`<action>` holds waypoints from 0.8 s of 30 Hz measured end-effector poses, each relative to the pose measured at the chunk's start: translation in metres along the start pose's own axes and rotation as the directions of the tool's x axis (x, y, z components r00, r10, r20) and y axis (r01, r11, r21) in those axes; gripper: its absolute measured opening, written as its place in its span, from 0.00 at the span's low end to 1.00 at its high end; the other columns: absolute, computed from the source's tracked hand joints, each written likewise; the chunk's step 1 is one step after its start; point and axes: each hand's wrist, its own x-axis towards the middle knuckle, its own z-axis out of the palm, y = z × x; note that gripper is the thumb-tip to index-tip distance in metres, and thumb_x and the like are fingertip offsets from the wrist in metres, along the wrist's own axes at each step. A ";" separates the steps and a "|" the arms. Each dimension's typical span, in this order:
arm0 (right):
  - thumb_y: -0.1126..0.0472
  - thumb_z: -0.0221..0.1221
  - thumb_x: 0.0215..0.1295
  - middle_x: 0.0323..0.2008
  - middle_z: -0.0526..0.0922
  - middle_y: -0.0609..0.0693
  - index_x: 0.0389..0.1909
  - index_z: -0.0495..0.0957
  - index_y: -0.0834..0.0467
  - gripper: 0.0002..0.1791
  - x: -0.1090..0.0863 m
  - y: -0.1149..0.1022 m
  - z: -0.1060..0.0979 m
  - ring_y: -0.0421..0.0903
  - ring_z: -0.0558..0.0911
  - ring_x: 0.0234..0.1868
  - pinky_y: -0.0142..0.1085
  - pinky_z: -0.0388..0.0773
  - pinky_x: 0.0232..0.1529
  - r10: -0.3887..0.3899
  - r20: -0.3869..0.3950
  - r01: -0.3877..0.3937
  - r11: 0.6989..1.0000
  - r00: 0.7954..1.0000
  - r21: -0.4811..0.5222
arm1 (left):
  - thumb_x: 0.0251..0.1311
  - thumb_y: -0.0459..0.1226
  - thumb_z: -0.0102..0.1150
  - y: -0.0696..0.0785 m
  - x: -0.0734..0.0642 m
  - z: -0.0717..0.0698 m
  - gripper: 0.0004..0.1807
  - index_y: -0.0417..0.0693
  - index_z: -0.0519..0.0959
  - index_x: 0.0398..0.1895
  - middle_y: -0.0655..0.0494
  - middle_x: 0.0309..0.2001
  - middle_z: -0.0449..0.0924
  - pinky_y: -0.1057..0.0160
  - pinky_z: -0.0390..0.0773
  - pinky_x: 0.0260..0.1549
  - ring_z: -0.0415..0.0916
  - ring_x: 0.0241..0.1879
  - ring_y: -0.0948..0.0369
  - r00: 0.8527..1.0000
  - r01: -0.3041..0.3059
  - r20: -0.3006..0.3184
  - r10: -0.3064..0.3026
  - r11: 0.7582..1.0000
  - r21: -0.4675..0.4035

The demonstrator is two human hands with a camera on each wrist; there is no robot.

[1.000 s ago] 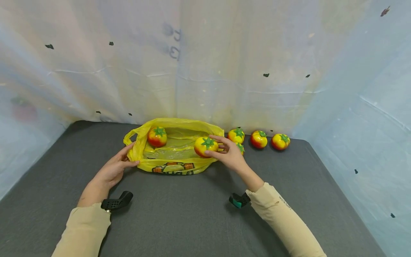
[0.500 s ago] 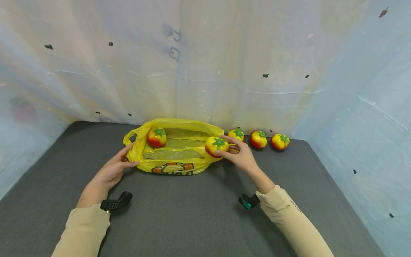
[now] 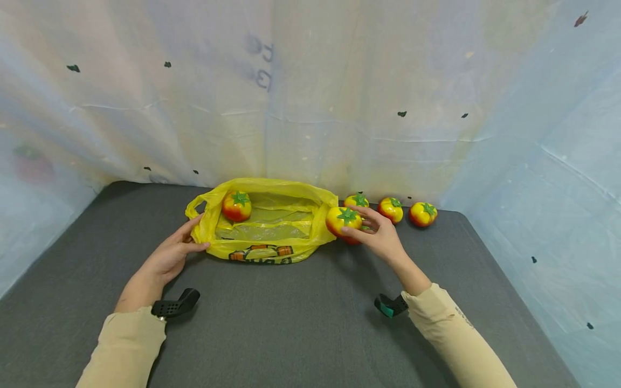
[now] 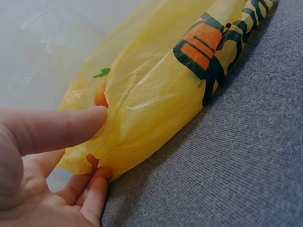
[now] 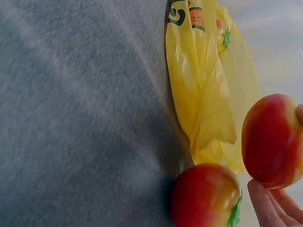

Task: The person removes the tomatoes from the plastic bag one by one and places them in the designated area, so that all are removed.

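A yellow plastic bag [image 3: 324, 229] lies on its side with its mouth spread. My left hand [image 3: 167, 258] pinches its left edge by the handle, thumb on the outside in the left wrist view. Inside, at the left end, sits a red-yellow tomato [image 3: 236, 206] with a green leafy top. My right hand [image 3: 383, 240] holds another tomato [image 3: 343, 221] between thumb and fingers, raised at the bag's right end. Under it, partly hidden in the head view, a further tomato [image 5: 203, 196] rests on the table against the bag's end.
Behind my right hand, a partly covered tomato [image 3: 356, 199] sits near the back edge, with two more tomatoes, one in the middle [image 3: 390, 210] and one farther right [image 3: 423, 214]. Pale plastic sheeting [image 3: 339, 108] walls the back and sides of the dark grey table [image 3: 271, 323].
My right hand has moved right with its tomato, from over the bag's opening to its right end. The left hand and the bag have stayed in place.
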 end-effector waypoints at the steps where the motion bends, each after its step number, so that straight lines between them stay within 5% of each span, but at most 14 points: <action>1: 0.51 0.67 0.58 0.67 0.69 0.52 0.64 0.72 0.50 0.32 -0.001 0.001 -0.002 0.57 0.72 0.63 0.53 0.72 0.59 0.005 -0.001 -0.005 1.000 1.000 -0.008 | 0.64 0.30 0.56 0.000 0.000 0.000 0.49 0.58 0.35 0.77 0.47 0.76 0.19 0.34 0.21 0.64 0.23 0.74 0.45 1.000 0.000 -0.001 0.000 1.000 0.000; 24: 0.49 0.64 0.61 0.68 0.65 0.56 0.68 0.67 0.51 0.34 -0.016 0.026 -0.047 0.59 0.71 0.63 0.54 0.72 0.57 0.055 -0.084 -0.061 0.996 0.995 -0.071 | 0.64 0.30 0.56 0.000 0.000 0.001 0.48 0.59 0.36 0.77 0.49 0.76 0.19 0.34 0.20 0.63 0.22 0.74 0.45 1.000 0.011 -0.017 -0.012 1.000 -0.007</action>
